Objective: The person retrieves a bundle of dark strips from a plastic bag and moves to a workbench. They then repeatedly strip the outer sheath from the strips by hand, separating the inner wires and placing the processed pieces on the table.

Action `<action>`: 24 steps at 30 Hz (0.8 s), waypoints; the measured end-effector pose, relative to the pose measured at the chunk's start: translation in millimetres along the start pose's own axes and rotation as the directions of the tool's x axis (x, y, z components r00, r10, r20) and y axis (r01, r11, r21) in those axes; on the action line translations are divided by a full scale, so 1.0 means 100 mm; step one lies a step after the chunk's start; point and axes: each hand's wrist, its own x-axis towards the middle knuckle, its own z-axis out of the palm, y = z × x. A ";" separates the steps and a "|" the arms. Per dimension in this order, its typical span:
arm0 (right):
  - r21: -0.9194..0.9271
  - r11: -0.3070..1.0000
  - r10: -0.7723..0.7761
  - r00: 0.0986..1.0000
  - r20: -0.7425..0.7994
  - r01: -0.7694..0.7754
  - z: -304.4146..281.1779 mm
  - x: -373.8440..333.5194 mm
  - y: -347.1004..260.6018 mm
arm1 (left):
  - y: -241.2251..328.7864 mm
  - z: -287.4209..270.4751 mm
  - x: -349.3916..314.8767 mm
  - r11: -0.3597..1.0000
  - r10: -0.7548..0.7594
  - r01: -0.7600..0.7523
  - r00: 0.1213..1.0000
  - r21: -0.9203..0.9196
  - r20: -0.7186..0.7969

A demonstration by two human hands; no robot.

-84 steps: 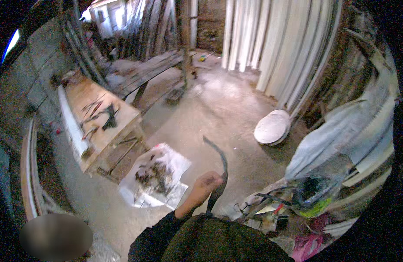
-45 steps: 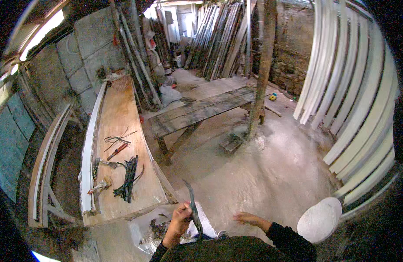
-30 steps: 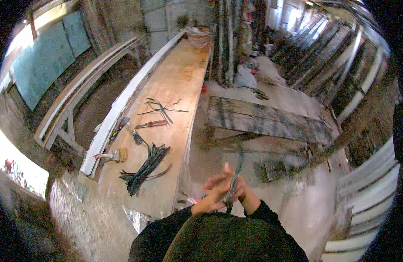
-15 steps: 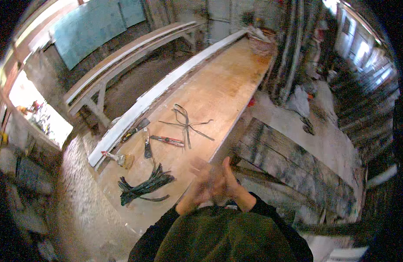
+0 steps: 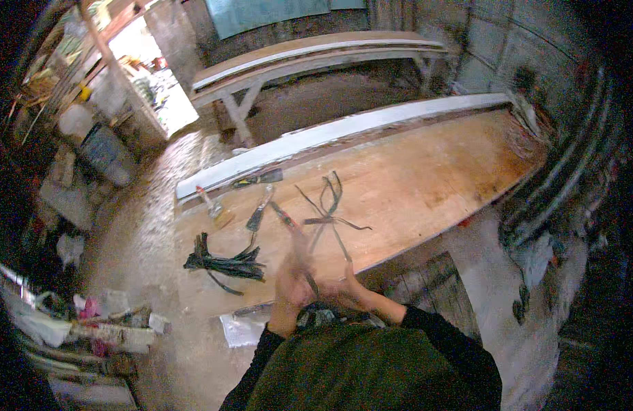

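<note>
My left hand (image 5: pixel 294 279) is smeared by motion at the table's near edge. Its fingertips blur toward a red and black utility knife (image 5: pixel 284 216), and contact between them is unclear. A dark streak shows beside the palm. Close by, my right hand (image 5: pixel 354 291) has its thumb stretched up, apart from its blurred fingers, which point toward the left hand; I make out nothing in it. Beyond the hands lie several loose dark strips (image 5: pixel 323 220), one running to the right thumb. A tied bundle of black strips (image 5: pixel 227 262) rests to the left.
Along the far side of the wooden table (image 5: pixel 426 178) runs a white board (image 5: pixel 344 137). A paintbrush (image 5: pixel 220 214), a scraper (image 5: pixel 255 218) and a dark-bladed tool (image 5: pixel 261 177) lie near it. Behind stands a long bench (image 5: pixel 316 58); dark planks (image 5: pixel 433 291) are at right.
My view has swung to the left. My hands, which overlapped over the table edge, are now lower and a little apart, with the left hand's fingers nearer the utility knife.
</note>
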 end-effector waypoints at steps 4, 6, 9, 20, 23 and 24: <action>-0.257 0.948 0.215 0.972 0.094 -0.185 -0.40 -0.27 -0.43 | 0.57 -0.34 0.06 0.851 0.409 -0.322 0.902 0.414 -0.140; -0.610 0.733 0.308 0.947 -0.095 -0.300 -0.95 -0.17 -0.63 | 0.64 -0.40 0.07 0.798 0.362 -0.216 0.918 0.562 -0.161; -0.803 -0.572 0.048 0.971 -0.236 -0.167 -1.45 -0.03 -0.80 | 0.69 -0.30 0.17 0.680 0.366 -0.149 0.917 0.718 -0.156; -0.673 0.734 -0.304 0.931 -0.201 0.095 0.02 1.08 -1.07 | 0.68 0.13 0.59 0.473 0.169 -0.074 0.986 0.878 -0.007; -0.615 0.786 -0.269 0.929 -0.255 0.059 -0.01 1.07 -1.02 | 0.73 0.18 0.50 0.501 0.162 -0.063 0.986 0.863 -0.022; -0.612 0.789 -0.252 0.938 -0.239 0.056 0.00 1.08 -1.02 | 0.73 0.17 0.47 0.495 0.171 -0.065 0.985 0.866 -0.024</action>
